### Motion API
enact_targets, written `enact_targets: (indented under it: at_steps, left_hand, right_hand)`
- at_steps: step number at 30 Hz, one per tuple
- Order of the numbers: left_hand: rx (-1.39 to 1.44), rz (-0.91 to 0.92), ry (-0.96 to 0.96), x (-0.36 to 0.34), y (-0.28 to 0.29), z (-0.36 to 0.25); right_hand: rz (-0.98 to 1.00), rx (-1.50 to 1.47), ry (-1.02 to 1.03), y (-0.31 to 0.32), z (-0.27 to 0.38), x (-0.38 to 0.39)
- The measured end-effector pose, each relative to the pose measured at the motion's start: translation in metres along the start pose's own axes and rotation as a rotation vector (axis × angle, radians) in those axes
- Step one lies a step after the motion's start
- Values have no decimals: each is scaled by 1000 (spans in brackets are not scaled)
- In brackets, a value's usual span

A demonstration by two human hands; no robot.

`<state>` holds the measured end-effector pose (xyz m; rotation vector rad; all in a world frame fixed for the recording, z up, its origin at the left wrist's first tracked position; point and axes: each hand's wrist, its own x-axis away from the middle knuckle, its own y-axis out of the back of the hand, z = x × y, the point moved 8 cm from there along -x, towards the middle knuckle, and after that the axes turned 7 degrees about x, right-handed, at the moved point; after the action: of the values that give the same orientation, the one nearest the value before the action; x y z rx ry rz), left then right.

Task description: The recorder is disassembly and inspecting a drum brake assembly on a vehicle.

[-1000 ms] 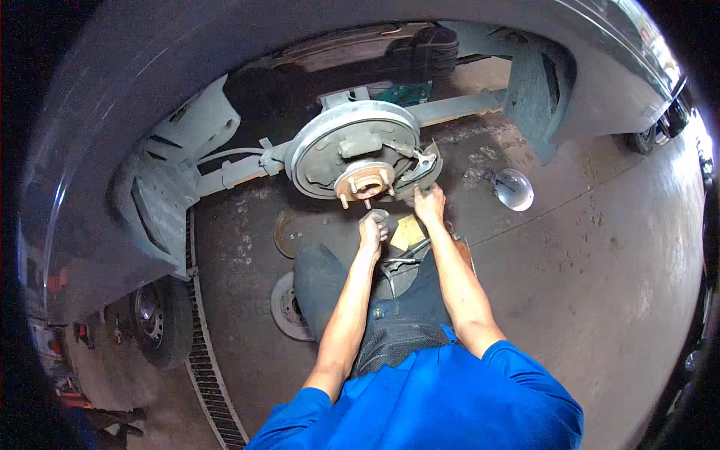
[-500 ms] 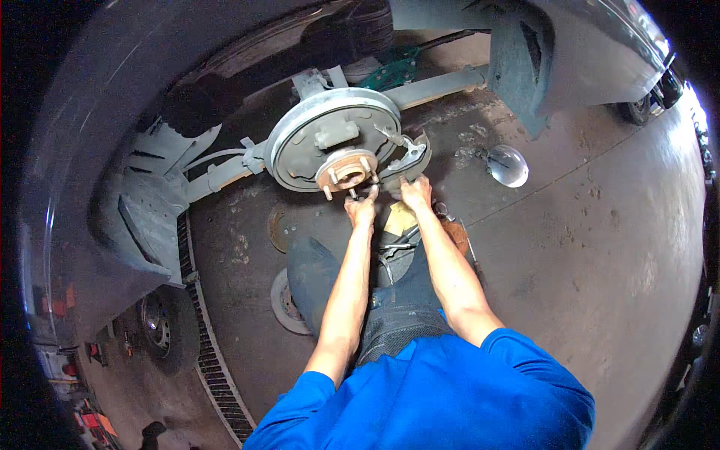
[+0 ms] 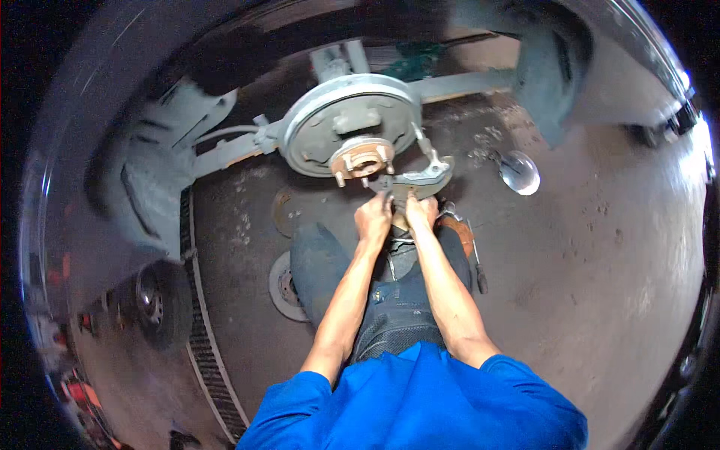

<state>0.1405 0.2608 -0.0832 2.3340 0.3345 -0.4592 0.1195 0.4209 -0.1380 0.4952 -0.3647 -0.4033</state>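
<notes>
A curved brake shoe (image 3: 429,187) with a pale metal lever (image 3: 427,176) on it sits just in front of the wheel hub. My right hand (image 3: 422,213) grips its near edge, thumb on top. Beside it, my left hand (image 3: 373,217) is closed at the shoe's left end; its fingertips are partly hidden. From the lever a cable with a spring (image 3: 424,139) runs up toward the round backing plate (image 3: 315,139). The rusty hub flange (image 3: 363,159), with several studs sticking out, is just beyond my left hand and apart from it.
The grey axle beam (image 3: 469,86) spans behind the backing plate under the car body. A shiny round lamp (image 3: 519,172) stands on the floor at right. A brake disc or drum (image 3: 282,289) lies by my left leg, a wheel (image 3: 161,306) farther left, a long-handled tool (image 3: 481,276) at right.
Both hands have come nearer to me and closer together, drawing the brake shoe out from beside the hub. The shoe has turned to lie more level, and the view has shifted a little.
</notes>
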Motion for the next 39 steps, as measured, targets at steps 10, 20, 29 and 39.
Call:
enact_targets:
  at_steps: [10,20,29,39]
  left_hand:
    - [-290,436,-175,-30,4,13]
    - [1203,24,1422,122,-77,278]
    - [743,357,1100,93,67,117]
    - [-402,626,978,56,-78,292]
  right_hand:
    - [13,-12,65,-17,-16,-16]
    - [283,371,45,6,-21,2]
    - [535,744,45,-15,-133,58]
    - [222,1011,260,-121,-198,59]
